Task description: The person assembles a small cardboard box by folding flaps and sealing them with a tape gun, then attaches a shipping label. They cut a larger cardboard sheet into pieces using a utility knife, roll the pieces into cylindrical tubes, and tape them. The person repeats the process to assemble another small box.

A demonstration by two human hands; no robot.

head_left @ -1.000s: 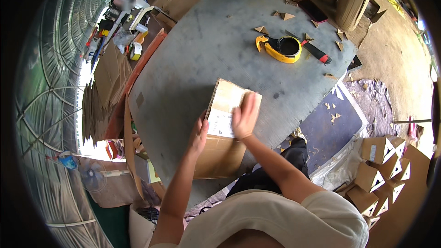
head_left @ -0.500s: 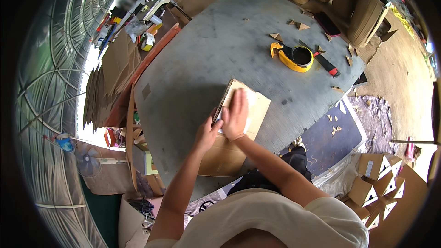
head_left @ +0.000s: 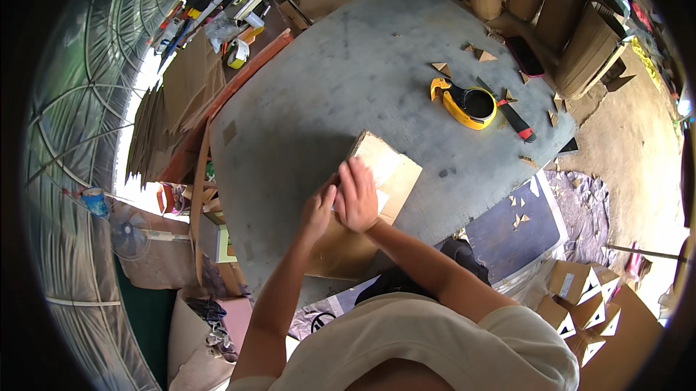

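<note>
On top of the cardboard point(head_left: 395, 173), lay the right hand point(head_left: 357, 197) flat and open, fingers spread, palm bearing down on the pale upper panel, gripping nothing. Beside it, touching, curl the left hand point(head_left: 317, 210) closed over the panel's left edge, seemingly pinching that edge between thumb and fingers, though the fingertips are hidden underneath. Judging by this pose, a fold or crease is being pressed: for a clean line, push with the heel of the palm along the crease rather than with the fingertips alone, hold the pinched edge square to the panel below, and lean from the shoulder so the sheet cannot slide on the table point(head_left: 326, 86). Note where the piece lies: at the near side of the grey top, its browner lower part hanging out over the edge toward the body, so weight only the part that the top supports. Farther off, well apart from both hands, leave alone the yellow tape dispenser point(head_left: 467, 105), the red-ended knife point(head_left: 513, 117) just beside it and the small cardboard triangles point(head_left: 440, 68) scattered about them. Beyond the table's left edge, mind the leaning cardboard sheets point(head_left: 181, 94); down at the right, small folded boxes point(head_left: 580, 297) on the ground.
</note>
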